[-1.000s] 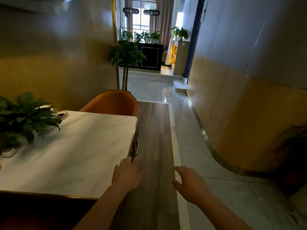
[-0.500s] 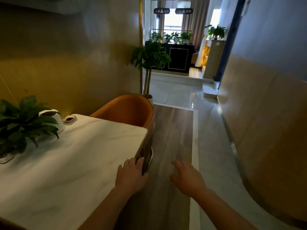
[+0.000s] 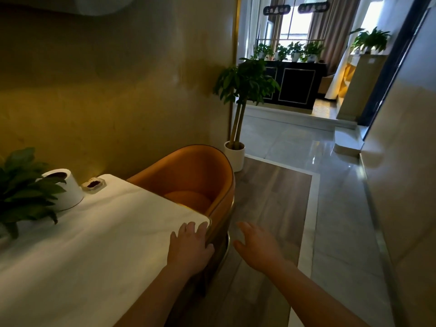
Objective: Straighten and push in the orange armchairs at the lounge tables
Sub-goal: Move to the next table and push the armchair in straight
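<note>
Facing the orange armchair (image 3: 188,175) at the far end of the marble bench (image 3: 106,232), I judge this the approach. My left hand (image 3: 191,246) rests flat on the bench corner and my right hand (image 3: 257,246) hovers spread and empty. The next move calls for gripping the chair's rim, then squaring it.

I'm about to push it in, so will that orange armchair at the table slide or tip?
It probably slides rather than tips: the armchair is a low, wide tub on a broad, metal-rimmed base. It likely feels heavy for its size, given the thick padded shell. The smooth wood floor should let it glide.
</note>
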A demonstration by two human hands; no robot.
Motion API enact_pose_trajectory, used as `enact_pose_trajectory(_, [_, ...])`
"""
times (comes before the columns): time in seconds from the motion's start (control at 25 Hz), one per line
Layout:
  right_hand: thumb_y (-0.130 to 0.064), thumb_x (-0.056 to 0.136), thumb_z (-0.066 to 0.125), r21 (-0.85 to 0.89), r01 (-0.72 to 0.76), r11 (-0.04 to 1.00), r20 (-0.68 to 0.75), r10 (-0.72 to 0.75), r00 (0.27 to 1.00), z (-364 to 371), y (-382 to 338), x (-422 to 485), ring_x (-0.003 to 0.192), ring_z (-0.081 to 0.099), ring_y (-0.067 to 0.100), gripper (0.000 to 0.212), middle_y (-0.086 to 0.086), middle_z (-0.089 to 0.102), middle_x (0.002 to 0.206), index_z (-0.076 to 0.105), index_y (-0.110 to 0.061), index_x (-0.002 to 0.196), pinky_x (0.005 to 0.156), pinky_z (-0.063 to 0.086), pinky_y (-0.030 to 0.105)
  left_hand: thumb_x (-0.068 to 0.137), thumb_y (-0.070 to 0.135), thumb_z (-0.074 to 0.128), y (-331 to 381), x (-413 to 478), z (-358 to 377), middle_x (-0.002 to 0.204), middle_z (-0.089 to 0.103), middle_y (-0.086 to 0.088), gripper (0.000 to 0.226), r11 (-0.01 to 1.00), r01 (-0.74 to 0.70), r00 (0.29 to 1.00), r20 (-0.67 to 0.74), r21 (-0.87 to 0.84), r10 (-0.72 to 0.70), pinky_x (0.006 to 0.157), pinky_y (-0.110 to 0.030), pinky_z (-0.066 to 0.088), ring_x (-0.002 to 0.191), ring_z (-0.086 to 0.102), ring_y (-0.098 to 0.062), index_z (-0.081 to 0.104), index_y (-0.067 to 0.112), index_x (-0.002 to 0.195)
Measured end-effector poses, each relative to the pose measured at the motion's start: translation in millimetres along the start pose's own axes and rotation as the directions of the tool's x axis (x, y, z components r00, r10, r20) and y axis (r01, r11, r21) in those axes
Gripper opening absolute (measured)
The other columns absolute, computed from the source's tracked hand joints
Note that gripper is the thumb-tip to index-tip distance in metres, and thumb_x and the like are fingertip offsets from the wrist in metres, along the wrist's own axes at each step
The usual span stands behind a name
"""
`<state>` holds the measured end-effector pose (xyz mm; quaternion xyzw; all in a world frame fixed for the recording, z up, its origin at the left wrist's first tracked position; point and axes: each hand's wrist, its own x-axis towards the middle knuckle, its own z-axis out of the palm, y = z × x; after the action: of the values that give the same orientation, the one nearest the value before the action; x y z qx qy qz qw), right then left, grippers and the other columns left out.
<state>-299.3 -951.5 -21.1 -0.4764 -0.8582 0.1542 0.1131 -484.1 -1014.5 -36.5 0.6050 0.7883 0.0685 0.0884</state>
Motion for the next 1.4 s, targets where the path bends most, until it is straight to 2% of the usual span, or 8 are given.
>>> enact_pose_trajectory(0.28, [-0.044, 0.098, 0.051, -0.066, 0.018, 0.998, 0.083, -0.012, 0.996, -18, 79, 162, 0.127, 0.046, 0.017, 0.051, -0.004, 0.049, 0.141, 0.041, -0.026, 0.144, 0.102, 0.041, 0.031, 0.097, 0.051, 0.042, 23, 173, 8, 0.148, 0.038, -0.004, 0.059, 0.999, 0.017, 0.999, 0.032, 0.027, -0.017, 0.113, -0.050, 0.031, 0.138, 0.033, -0.026, 0.026, 0.028, 0.149])
enact_pose_trajectory(0.52, [-0.043, 0.098, 0.049, -0.041, 0.034, 0.999, 0.124, -0.029, 0.992, -36, 155, 281, 0.117, 0.051, 0.015, 0.043, -0.002, 0.054, 0.132, 0.046, -0.026, 0.137, 0.093, 0.045, 0.029, 0.098, 0.049, 0.043, 53, 302, 6, 0.147, 0.039, -0.005, 0.053, 0.997, 0.058, 0.995, 0.078, 0.056, -0.062, 0.114, -0.051, 0.028, 0.140, 0.032, -0.027, 0.032, 0.029, 0.146])
enact_pose_trajectory(0.76, [-0.048, 0.097, 0.049, -0.026, 0.136, 0.990, 0.134, -0.132, 0.982, -45, 246, 414, 0.127, 0.048, 0.017, 0.053, -0.001, 0.051, 0.141, 0.039, -0.028, 0.145, 0.101, 0.044, 0.033, 0.098, 0.051, 0.041, 91, 426, 26, 0.152, 0.034, -0.006, 0.058, 0.984, 0.176, 0.981, 0.079, 0.031, -0.178, 0.117, -0.054, 0.024, 0.144, 0.026, -0.028, 0.028, 0.029, 0.149])
enact_pose_trajectory(0.92, [-0.047, 0.097, 0.050, -0.033, 0.272, 0.962, 0.184, -0.262, 0.947, -63, 295, 506, 0.127, 0.048, 0.015, 0.053, -0.002, 0.052, 0.139, 0.038, -0.029, 0.146, 0.099, 0.044, 0.032, 0.097, 0.054, 0.038, 124, 496, 32, 0.149, 0.036, -0.006, 0.058, 0.950, 0.311, 0.950, 0.038, 0.003, -0.311, 0.115, -0.052, 0.027, 0.141, 0.030, -0.028, 0.030, 0.029, 0.148])
enact_pose_trajectory(1.16, [-0.046, 0.096, 0.054, -0.007, 0.471, 0.882, 0.229, -0.457, 0.859, -78, 321, 628, 0.111, 0.053, 0.010, 0.040, -0.006, 0.058, 0.123, 0.048, -0.030, 0.132, 0.082, 0.042, 0.022, 0.097, 0.052, 0.039, 143, 591, 31, 0.147, 0.039, -0.006, 0.056, 0.887, 0.459, 0.888, -0.002, -0.050, -0.459, 0.112, -0.052, 0.031, 0.138, 0.033, -0.029, 0.029, 0.030, 0.148])
enact_pose_trajectory(1.4, [-0.040, 0.097, 0.054, 0.044, 0.581, 0.812, 0.276, -0.569, 0.775, -51, 308, 745, 0.115, 0.054, 0.011, 0.037, -0.006, 0.058, 0.127, 0.049, -0.030, 0.133, 0.090, 0.043, 0.026, 0.097, 0.053, 0.041, 115, 688, 45, 0.145, 0.040, -0.005, 0.057, 0.814, 0.570, 0.818, -0.010, -0.113, -0.575, 0.111, -0.049, 0.032, 0.136, 0.035, -0.028, 0.029, 0.031, 0.148])
